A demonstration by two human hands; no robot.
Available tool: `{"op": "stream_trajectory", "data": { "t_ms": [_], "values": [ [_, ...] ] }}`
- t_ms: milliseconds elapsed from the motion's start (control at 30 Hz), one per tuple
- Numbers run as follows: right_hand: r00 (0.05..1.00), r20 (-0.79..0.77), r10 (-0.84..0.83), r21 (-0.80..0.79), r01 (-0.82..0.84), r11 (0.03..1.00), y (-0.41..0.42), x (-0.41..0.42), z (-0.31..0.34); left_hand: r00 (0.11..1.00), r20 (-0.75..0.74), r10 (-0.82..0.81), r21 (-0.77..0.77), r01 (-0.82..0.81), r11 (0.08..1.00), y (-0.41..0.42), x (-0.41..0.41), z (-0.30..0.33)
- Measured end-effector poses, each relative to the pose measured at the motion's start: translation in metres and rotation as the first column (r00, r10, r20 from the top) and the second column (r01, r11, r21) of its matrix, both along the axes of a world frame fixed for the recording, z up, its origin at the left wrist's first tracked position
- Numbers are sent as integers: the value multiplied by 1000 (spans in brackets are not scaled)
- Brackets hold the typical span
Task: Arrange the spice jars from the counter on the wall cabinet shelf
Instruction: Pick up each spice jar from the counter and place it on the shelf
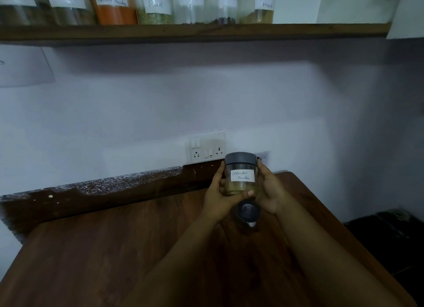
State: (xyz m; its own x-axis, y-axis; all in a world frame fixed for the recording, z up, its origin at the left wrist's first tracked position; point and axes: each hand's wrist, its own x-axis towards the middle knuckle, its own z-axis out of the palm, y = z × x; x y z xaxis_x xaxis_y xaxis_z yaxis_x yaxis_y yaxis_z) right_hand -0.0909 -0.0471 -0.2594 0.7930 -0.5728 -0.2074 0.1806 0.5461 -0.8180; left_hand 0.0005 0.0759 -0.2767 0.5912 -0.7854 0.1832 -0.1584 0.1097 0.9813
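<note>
- Both hands hold one jar, the coriander jar (241,173), above the far part of the wooden counter (114,249), a little right of the middle.
- The left hand (218,199) grips the jar from the left side; its thumb crosses the front of the glass low down, and the other fingers curl behind.
- The right hand (270,189) grips the same jar from the right side, with the fingers curled around the back.
- The jar is upright, with one grey lid on top and one white label that reads "Coriander Powder". A greenish-brown powder fills the lower part.
- A second jar (247,212) stands on the counter just below the held one, between the two wrists. Only its dark lid is clear, and perhaps a bit of white label; its content I cannot tell.
- On the wall shelf (195,31), far and high, seven jars stand in one row, each with a white label.
- From the left: two jars have blurred labels, the third, the orange jar (114,8), holds orange powder, and the fourth, the fennel jar (156,8), holds green seeds. Then come "Black Pepper", one unreadable, and "Garam Masala" at the right end.
- One white switch plate (207,149) with two sockets sits on the wall, just behind the held jar.
</note>
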Motion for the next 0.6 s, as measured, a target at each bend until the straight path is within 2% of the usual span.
{"op": "stream_trajectory", "data": {
  "t_ms": [100, 167, 300, 400, 500, 600],
  "values": [
    [999, 50, 6, -23, -5, 1000, 4, 1, 7, 1000, 2, -11, -1, 11, 1000, 1, 6, 5],
    [997, 47, 60, -118, -54, 992, 10, -2, 15, 999, -29, -41, 18, 42, 999, 2, 9, 11],
    [988, -129, 81, -404, -127, 906, 12, -9, 23, 986, -56, -160, 34, 162, 986, 1, 12, 23],
    [976, -215, 23, -540, -139, 830, 13, -21, 37, 977, 51, -205, 29, 203, 979, -2, 11, 38],
    [991, -125, -45, -575, -36, 817, 9, -34, 63, 971, 181, -158, -7, 162, 987, -11, 10, 64],
    [991, -59, -117, -664, 49, 746, 3, -44, 96, 934, 330, -139, -53, 165, 985, -25, 2, 99]
  ]
}}
